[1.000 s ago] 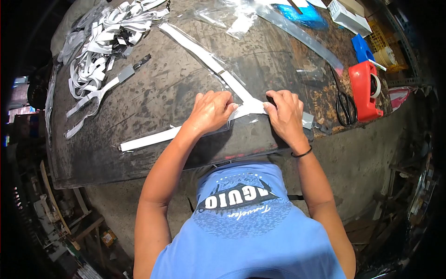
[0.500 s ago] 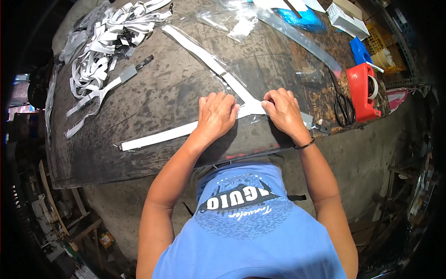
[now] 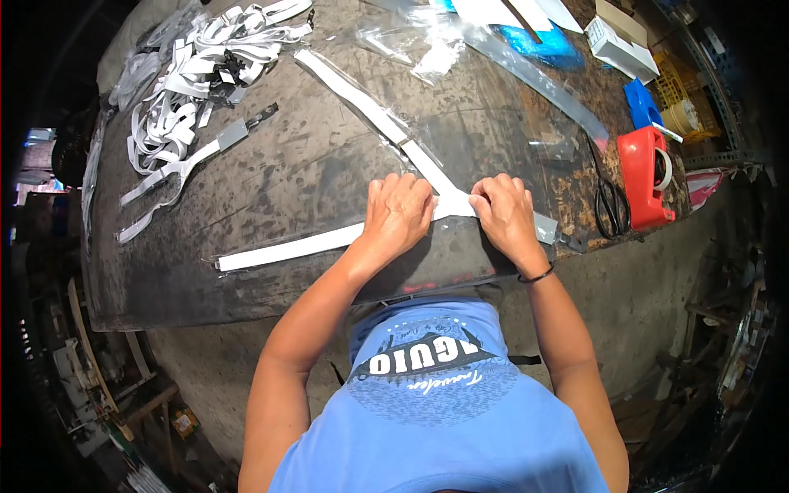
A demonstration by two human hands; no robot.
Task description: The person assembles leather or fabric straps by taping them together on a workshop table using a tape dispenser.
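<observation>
A white Y-shaped strap [image 3: 286, 247] lies across the dark table, one arm reaching left and the other up and away. My left hand [image 3: 399, 212] has its fingers closed on the strap just left of the fork. On the other side of the fork, my right hand [image 3: 505, 215] pinches the strap between thumb and fingers. A grey piece [image 3: 545, 228] with a dark end sticks out to the right from under my right hand. Clear plastic film shows along the strap's edges.
Bundled white straps [image 3: 185, 74] lie at the back left, near a single strap with a grey piece [image 3: 233, 134]. To the right are black scissors [image 3: 610, 201], a red tape dispenser [image 3: 643, 177], a blue tape roll [image 3: 639, 103] and a white box [image 3: 620, 45]. Clear plastic [image 3: 440, 53] lies at the back.
My left hand has shifted slightly right, closer to the fork and to my right hand. The straps and table items appear slightly shifted in the view.
</observation>
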